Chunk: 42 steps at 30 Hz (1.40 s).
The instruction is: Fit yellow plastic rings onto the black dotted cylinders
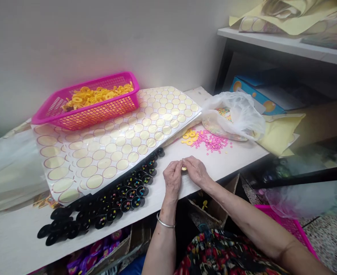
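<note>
Both my hands meet at the near edge of the white surface (pixel 228 160), and between them I pinch one small yellow piece (pixel 183 168): my left hand (pixel 172 178) closes its grip on it from the nine o'clock side, my right hand (pixel 196 171) from three o'clock, fingertips of both touching the piece. It is mostly hidden by my fingers, so I cannot tell just what state it is in. At about nine o'clock from my hands, running down toward seven, lie rows of black discs (pixel 111 202) with coloured beads showing in their middles; by my reckoning these are the finished ones, and there are already a good many. Beyond them, at eleven o'clock, a sheet of round stickers (pixel 119 137) looks nearly full, so I judge plenty of work is left. At one o'clock a little heap of pink beads (pixel 213 141) and a few yellow rings (pixel 189 136) lie loose just beside a clear plastic bag (pixel 237 114) that holds more. Farther off at eleven o'clock the pink basket (pixel 85 114) stands on the sheet, well stocked with yellow rings.
</note>
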{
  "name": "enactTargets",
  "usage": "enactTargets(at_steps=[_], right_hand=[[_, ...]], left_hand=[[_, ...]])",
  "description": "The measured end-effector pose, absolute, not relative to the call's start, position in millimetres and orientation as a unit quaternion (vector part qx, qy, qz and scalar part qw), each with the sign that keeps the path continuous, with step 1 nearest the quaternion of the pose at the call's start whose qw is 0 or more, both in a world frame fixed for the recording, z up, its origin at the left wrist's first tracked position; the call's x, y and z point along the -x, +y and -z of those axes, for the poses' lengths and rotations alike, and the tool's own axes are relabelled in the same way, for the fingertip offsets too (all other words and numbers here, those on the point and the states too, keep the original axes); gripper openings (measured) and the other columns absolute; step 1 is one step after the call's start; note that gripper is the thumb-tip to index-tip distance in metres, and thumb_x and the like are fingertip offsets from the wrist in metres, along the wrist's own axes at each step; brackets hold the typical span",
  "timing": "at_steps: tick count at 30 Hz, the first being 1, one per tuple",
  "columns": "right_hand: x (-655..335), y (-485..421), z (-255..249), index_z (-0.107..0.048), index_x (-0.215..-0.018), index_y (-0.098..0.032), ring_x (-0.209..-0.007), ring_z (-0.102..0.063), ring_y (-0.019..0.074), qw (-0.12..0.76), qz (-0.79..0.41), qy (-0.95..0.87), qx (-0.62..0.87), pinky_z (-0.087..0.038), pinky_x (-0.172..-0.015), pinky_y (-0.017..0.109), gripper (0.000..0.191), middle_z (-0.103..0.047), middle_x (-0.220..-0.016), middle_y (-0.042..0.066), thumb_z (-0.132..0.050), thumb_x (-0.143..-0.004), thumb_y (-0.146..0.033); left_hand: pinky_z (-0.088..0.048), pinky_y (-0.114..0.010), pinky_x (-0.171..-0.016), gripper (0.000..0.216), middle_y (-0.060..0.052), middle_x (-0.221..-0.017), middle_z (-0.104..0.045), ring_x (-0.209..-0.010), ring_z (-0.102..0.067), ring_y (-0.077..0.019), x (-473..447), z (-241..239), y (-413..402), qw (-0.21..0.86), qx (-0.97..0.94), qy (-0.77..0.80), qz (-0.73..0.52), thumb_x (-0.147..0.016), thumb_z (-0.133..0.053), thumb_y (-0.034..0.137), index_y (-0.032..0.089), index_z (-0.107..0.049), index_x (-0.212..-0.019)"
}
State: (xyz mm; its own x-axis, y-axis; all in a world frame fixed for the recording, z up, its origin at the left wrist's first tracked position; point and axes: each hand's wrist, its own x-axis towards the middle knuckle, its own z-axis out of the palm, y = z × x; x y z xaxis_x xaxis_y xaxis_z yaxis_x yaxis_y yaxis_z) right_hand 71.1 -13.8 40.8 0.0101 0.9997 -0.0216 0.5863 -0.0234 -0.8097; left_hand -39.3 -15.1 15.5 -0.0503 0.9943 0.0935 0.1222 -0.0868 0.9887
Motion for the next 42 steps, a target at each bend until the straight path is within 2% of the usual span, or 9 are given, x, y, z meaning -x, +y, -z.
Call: enactTargets(at_steps=[8,16,19,22,28,31,36,40,42], right_hand=[[-72.0,-9.5,-38.4,-0.051,-0.066,-0.020,-0.070,-0.050,0.0127,0.305,-0.322,-0.625,0.643,-0.036,-0.065,0.025,0.030,-0.052,-0.074,0.000,-0.035,-0.089,-0.031],[-78.0,-5.5,-31.9,-0.056,-0.066,-0.017,-0.071,-0.049,0.0128,0.333,-0.382,-0.620,0.598,-0.039,-0.069,0.026,0.035,-0.054,-0.071,0.001,-0.035,-0.088,-0.036],[-87.2,-7.2,-40.0,-0.061,-0.073,-0.015,-0.073,-0.051,0.0129,0.352,-0.471,-0.601,0.542,-0.039,-0.067,0.024,0.028,-0.057,-0.073,0.001,-0.049,-0.080,-0.040],[-92.1,-9.1,-46.2,-0.063,-0.075,-0.014,-0.069,-0.051,0.0122,0.357,-0.536,-0.561,0.520,-0.039,-0.064,0.023,0.021,-0.058,-0.073,0.000,-0.064,-0.067,-0.033],[-81.9,-4.1,-51.3,-0.057,-0.058,-0.015,-0.040,-0.034,0.0056,0.355,-0.594,-0.436,0.575,-0.024,-0.041,0.021,0.013,-0.044,-0.041,-0.007,-0.067,-0.056,-0.022],[-80.2,-7.3,-53.2,-0.055,-0.059,-0.015,-0.035,-0.031,0.0046,0.361,-0.597,-0.423,0.578,-0.021,-0.036,0.020,0.015,-0.043,-0.039,-0.007,-0.068,-0.058,-0.024],[-85.2,-15.5,-49.4,-0.056,-0.066,-0.014,-0.034,-0.036,0.0048,0.382,-0.606,-0.451,0.532,-0.027,-0.034,0.018,0.023,-0.046,-0.042,-0.007,-0.069,-0.061,-0.033],[-79.9,-15.3,-50.7,-0.056,-0.068,-0.015,-0.029,-0.034,0.0061,0.368,-0.569,-0.443,0.587,-0.024,-0.032,0.019,0.034,-0.045,-0.038,-0.005,-0.052,-0.077,-0.047],[-74.2,-13.8,-53.9,-0.053,-0.064,-0.015,-0.028,-0.033,0.0061,0.374,-0.546,-0.438,0.609,-0.022,-0.033,0.019,0.037,-0.042,-0.036,-0.005,-0.045,-0.081,-0.047]], left_hand=[[-0.042,-0.023,-0.062,0.019,-0.001,-0.066,-0.060,-0.064,-0.052,-0.0119,32.8,-20.5,-7.9,0.476,-0.449,0.566,-0.501,-0.072,-0.061,0.033,0.015,-0.064,-0.070],[-0.037,-0.020,-0.050,0.024,0.000,-0.057,-0.056,-0.055,-0.047,-0.0102,36.7,-14.2,-11.6,0.498,-0.453,0.540,-0.506,-0.072,-0.059,0.038,0.015,-0.063,-0.067],[-0.035,-0.020,-0.049,0.024,0.001,-0.054,-0.053,-0.053,-0.046,-0.0102,36.7,-14.5,-12.7,0.483,-0.468,0.533,-0.514,-0.073,-0.058,0.037,0.015,-0.063,-0.066],[-0.033,-0.020,-0.047,0.024,0.002,-0.052,-0.052,-0.051,-0.044,-0.0094,38.0,-13.6,-10.9,0.488,-0.470,0.535,-0.506,-0.072,-0.058,0.037,0.015,-0.063,-0.065],[-0.028,-0.020,-0.043,0.024,0.003,-0.047,-0.050,-0.044,-0.039,-0.0070,39.8,-14.0,-1.8,0.525,-0.447,0.537,-0.487,-0.066,-0.062,0.035,0.012,-0.062,-0.060],[-0.026,-0.019,-0.042,0.023,0.004,-0.045,-0.048,-0.041,-0.036,-0.0054,38.9,-19.3,-0.1,0.537,-0.435,0.538,-0.483,-0.063,-0.063,0.034,0.012,-0.060,-0.058],[-0.026,-0.018,-0.040,0.019,0.005,-0.043,-0.048,-0.039,-0.036,-0.0050,37.3,-26.5,0.6,0.531,-0.424,0.555,-0.480,-0.061,-0.061,0.031,0.012,-0.060,-0.059],[-0.025,-0.018,-0.039,0.017,0.006,-0.037,-0.042,-0.036,-0.034,-0.0051,36.8,-27.8,-0.1,0.531,-0.424,0.564,-0.469,-0.060,-0.059,0.028,0.012,-0.059,-0.057],[-0.025,-0.018,-0.039,0.017,0.006,-0.037,-0.042,-0.036,-0.034,-0.0050,36.4,-28.4,-1.0,0.534,-0.423,0.565,-0.466,-0.061,-0.059,0.028,0.012,-0.059,-0.057]])
